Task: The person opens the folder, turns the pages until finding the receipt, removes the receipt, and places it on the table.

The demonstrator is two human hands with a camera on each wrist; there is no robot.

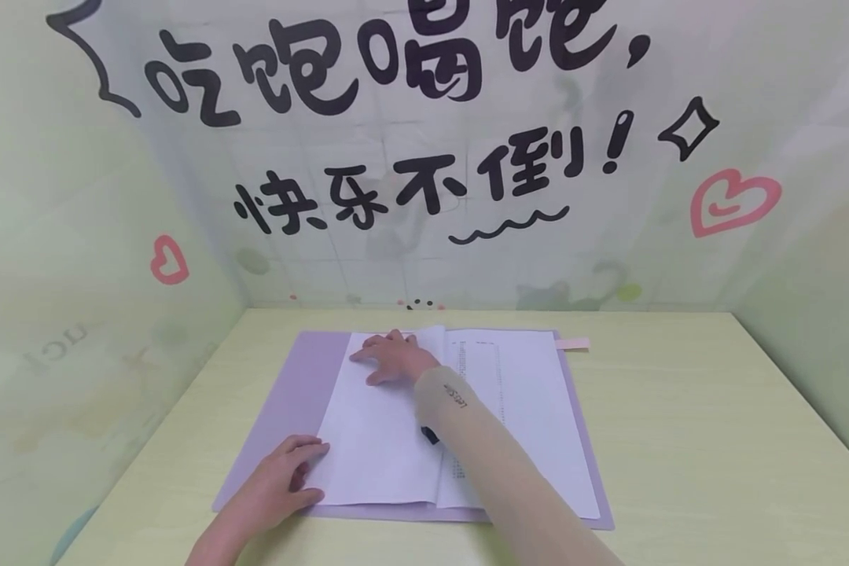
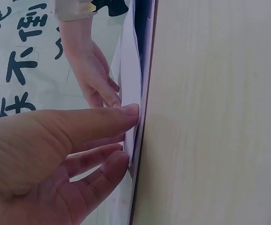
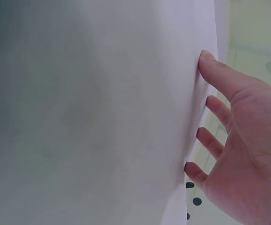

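Observation:
A purple folder (image 1: 290, 393) lies spread flat on the table, with white sheets of paper (image 1: 378, 456) on both sides of its fold. My right hand (image 1: 395, 358) rests with spread fingers on the upper part of the left sheet; the right wrist view has its fingertips (image 3: 204, 136) touching the white paper (image 3: 126, 117). At the lower left corner of that sheet, my left hand (image 1: 277, 481) touches the paper with thumb and fingers. Up close, the thumb (image 2: 102, 123) lies on the sheets' edge (image 2: 129, 70). Printed text shows on the right page (image 1: 531, 409), partly covered by my right sleeve.
A pink tab (image 1: 573, 343) sticks out from the folder's right side. The pale wooden table (image 1: 707, 440) extends to the right. Behind it hangs a printed backdrop (image 1: 368, 267) with black characters, and similar cloth walls (image 1: 49, 354) stand at the sides.

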